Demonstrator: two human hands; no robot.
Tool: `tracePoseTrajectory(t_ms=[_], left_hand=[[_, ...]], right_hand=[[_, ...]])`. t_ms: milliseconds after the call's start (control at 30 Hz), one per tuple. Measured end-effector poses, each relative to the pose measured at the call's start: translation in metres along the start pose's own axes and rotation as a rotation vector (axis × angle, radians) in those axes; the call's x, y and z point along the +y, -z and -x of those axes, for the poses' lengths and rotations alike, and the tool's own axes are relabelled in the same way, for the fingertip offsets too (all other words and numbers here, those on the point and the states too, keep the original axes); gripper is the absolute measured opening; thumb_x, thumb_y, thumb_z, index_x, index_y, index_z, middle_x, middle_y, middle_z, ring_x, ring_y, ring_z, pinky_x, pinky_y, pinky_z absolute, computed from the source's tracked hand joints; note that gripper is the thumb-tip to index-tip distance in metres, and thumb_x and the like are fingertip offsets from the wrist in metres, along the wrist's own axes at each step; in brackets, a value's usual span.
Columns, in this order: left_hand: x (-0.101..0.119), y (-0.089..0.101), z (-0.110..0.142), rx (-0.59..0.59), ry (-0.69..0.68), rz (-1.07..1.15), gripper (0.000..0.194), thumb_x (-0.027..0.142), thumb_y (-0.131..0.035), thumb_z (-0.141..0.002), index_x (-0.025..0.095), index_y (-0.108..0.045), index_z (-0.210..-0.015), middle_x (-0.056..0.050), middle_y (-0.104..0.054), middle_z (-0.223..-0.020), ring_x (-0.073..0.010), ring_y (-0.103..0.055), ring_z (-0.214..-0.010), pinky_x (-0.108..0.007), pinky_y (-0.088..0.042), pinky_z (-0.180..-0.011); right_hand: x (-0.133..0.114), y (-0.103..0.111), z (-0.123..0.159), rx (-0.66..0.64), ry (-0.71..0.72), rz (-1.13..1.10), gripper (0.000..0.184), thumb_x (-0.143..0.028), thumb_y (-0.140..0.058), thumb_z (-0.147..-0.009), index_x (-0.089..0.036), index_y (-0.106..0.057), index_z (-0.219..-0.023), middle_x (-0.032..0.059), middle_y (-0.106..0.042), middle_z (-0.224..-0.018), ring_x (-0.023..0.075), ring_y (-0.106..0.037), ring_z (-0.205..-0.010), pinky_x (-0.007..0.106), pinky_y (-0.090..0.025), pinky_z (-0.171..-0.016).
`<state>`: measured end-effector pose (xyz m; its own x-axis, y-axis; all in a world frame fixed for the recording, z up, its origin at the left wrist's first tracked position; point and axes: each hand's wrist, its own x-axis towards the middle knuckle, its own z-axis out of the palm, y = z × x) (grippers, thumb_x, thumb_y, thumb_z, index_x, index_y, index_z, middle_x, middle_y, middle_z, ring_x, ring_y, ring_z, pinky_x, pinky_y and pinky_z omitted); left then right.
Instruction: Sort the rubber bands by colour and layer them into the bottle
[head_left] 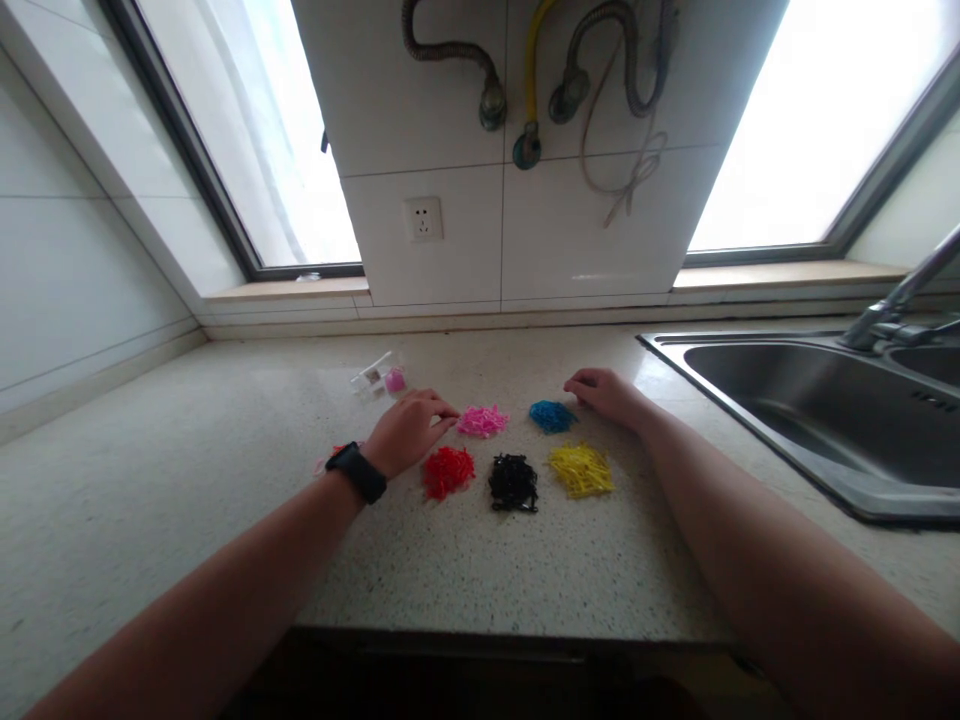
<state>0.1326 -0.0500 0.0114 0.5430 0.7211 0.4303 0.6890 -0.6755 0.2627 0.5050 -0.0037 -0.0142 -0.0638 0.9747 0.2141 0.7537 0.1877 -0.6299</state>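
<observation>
Five small piles of thin little pieces lie on the speckled countertop; their exact kind is too small to tell. My left hand (409, 432), with a black watch (357, 473) on its wrist, has its fingertips together at the left edge of the pink pile (484, 421). Below that hand's fingers sits the red pile (448, 472). Just right of the blue pile (552, 416), my right hand (606, 394) is closed, thumb and fingers pinched. Whatever either hand may hold is too small to make out. The black pile (513, 483) and yellow pile (581, 470) lie nearer me.
A clear plastic packet (377, 373) with a pink item lies behind my left hand. More reddish pieces (324, 464) are partly hidden by my left wrist. A steel sink (765, 430) with a faucet (889, 310) is at the right. Tiled wall and hoses rise behind.
</observation>
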Motion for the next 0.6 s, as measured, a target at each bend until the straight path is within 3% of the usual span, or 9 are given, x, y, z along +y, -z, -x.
tracePoseTrajectory(t_ms=[200, 300, 367, 500, 600], left_hand=[[-0.021, 0.032, 0.001, -0.012, 0.040, 0.049, 0.025, 0.036, -0.057, -0.095, 0.021, -0.077, -0.097, -0.005, -0.073, -0.089, -0.0157, -0.060, -0.073, -0.030, -0.046, -0.070], [-0.049, 0.056, 0.009, 0.023, 0.066, 0.062, 0.032, 0.043, -0.054, -0.095, 0.020, -0.076, -0.097, -0.005, -0.072, -0.089, -0.0151, -0.058, -0.073, -0.028, -0.043, -0.068], [-0.075, 0.066, 0.019, 0.040, 0.171, 0.093, 0.037, 0.048, -0.053, -0.094, 0.019, -0.076, -0.096, -0.005, -0.072, -0.085, -0.0149, -0.057, -0.070, -0.028, -0.042, -0.064], [-0.131, 0.066, 0.044, 0.060, 0.369, 0.134, 0.044, 0.055, -0.053, -0.089, 0.017, -0.076, -0.096, -0.004, -0.071, -0.078, -0.0156, -0.057, -0.066, -0.027, -0.041, -0.061], [-0.158, 0.060, 0.061, 0.097, 0.483, 0.173, 0.046, 0.057, -0.054, -0.085, 0.017, -0.076, -0.094, -0.003, -0.070, -0.074, -0.0148, -0.055, -0.060, -0.026, -0.040, -0.056]], right_hand=[[0.000, 0.002, 0.002, 0.004, 0.006, -0.012, 0.034, -0.045, -0.056, -0.083, -0.016, -0.073, -0.086, 0.0023, -0.066, -0.065, 0.0144, -0.054, -0.057, 0.027, -0.040, -0.058], [0.000, 0.002, 0.003, -0.001, 0.000, -0.016, 0.034, -0.045, -0.056, -0.083, -0.016, -0.073, -0.086, 0.0022, -0.066, -0.065, 0.0140, -0.054, -0.057, 0.027, -0.041, -0.058], [0.000, 0.002, 0.003, -0.002, -0.005, -0.019, 0.034, -0.045, -0.056, -0.083, -0.016, -0.073, -0.086, 0.0021, -0.066, -0.065, 0.0141, -0.054, -0.056, 0.027, -0.041, -0.058], [0.000, 0.002, 0.003, -0.001, -0.005, -0.013, 0.034, -0.045, -0.056, -0.083, -0.016, -0.073, -0.087, 0.0020, -0.067, -0.065, 0.0145, -0.055, -0.057, 0.028, -0.041, -0.059], [0.000, 0.002, 0.004, -0.006, 0.007, 0.005, 0.034, -0.046, -0.056, -0.083, -0.016, -0.073, -0.086, 0.0019, -0.067, -0.065, 0.0144, -0.054, -0.058, 0.028, -0.042, -0.060]])
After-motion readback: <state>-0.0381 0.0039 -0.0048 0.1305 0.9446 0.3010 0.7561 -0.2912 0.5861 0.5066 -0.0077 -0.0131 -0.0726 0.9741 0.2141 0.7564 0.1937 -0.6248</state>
